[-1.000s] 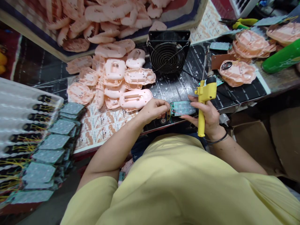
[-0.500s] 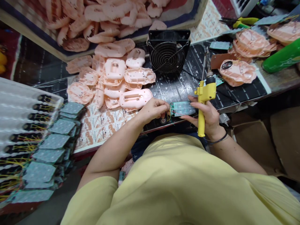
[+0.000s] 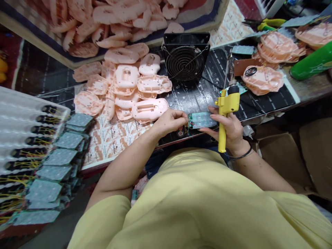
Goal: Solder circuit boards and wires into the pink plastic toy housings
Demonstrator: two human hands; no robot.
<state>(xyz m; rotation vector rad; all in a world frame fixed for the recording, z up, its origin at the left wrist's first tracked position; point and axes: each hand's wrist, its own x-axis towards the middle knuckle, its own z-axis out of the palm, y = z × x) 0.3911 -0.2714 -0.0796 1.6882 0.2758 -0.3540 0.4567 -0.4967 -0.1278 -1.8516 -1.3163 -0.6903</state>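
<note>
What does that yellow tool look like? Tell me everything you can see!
The yellow tool looks like a soldering gun: plastic-looking, with a handle, black collar, metal front end and thin rod alongside. The right hand holds it beside the green circuit board, front end pointing away from the person. I can't tell whether it's hot.

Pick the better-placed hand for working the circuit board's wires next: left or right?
Left, I'd judge: the left hand pinches at the wires, while the right hand grips the yellow tool near the other end of the circuit board.
</note>
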